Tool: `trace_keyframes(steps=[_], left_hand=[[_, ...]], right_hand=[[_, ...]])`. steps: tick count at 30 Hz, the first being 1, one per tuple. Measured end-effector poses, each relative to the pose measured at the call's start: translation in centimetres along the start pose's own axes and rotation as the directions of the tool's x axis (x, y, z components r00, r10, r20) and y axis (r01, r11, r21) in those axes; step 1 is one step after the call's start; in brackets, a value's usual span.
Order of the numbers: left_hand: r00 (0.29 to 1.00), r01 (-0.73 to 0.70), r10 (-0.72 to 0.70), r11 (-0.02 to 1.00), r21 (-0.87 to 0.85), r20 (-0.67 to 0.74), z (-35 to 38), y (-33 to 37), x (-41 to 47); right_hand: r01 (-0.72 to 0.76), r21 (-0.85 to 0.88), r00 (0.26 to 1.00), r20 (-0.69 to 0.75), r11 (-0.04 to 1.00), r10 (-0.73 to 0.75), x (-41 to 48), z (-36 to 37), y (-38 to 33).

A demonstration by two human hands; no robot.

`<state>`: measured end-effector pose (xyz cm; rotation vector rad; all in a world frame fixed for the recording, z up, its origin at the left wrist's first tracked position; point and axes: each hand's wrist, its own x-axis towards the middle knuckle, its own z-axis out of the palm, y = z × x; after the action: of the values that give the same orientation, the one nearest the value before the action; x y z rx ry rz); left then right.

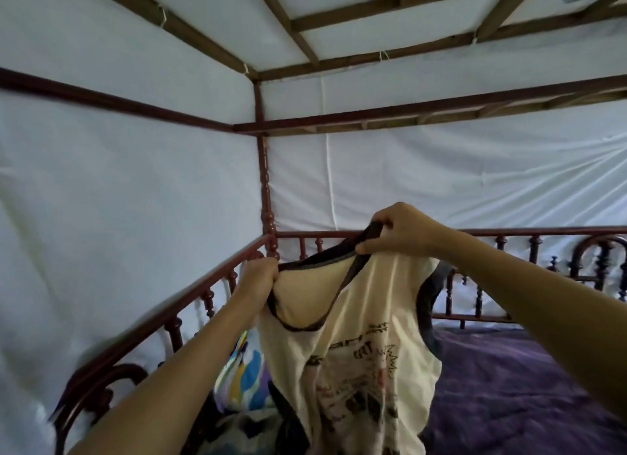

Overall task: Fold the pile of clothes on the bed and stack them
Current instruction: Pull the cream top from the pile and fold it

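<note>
Both hands hold a cream top up over the bed.

The left hand (pixel 259 273) and right hand (pixel 395 230) each pinch a dark-trimmed shoulder of the top (pixel 356 346); thin, limp printed cotton, it looks light and floppy, best held at the shoulders. The pile (pixel 244 380) lies below on the purple bedspread (pixel 526 386).

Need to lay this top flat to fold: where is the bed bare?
The purple bedspread right of the held cream top lies bare, bordered by the far railing. Left is crowded: the colourful clothes pile fills the space between the top and the side rail.
</note>
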<state>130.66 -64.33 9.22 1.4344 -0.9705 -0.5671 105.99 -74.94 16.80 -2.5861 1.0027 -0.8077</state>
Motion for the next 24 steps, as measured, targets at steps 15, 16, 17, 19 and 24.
trace_keyframes(steps=[15,16,17,19,24], left_hand=[[0.982,-0.14,0.117,0.979,0.15,0.151,-3.9,5.1,3.7],[0.975,-0.162,0.142,0.981,0.111,0.168,-3.7,5.1,3.8],[0.962,-0.203,0.18,0.974,0.099,0.204,-3.6,5.1,4.0],[0.897,-0.333,0.258,0.928,0.166,0.359,-3.9,4.9,4.3],[0.773,-0.508,0.116,0.701,0.5,0.624,-4.7,4.3,6.6]], right_hand=[[-0.101,-0.137,0.953,-0.298,0.985,0.057,-2.7,-2.3,3.0],[-0.098,-0.16,0.957,-0.285,0.982,0.049,-2.9,-2.1,3.1],[-0.095,-0.179,0.96,-0.277,0.979,0.043,-3.2,-1.8,3.2],[-0.09,-0.181,0.96,-0.277,0.979,0.037,-4.1,-1.4,4.0],[-0.109,0.025,0.969,-0.221,0.994,0.112,-8.7,-0.1,6.2]])
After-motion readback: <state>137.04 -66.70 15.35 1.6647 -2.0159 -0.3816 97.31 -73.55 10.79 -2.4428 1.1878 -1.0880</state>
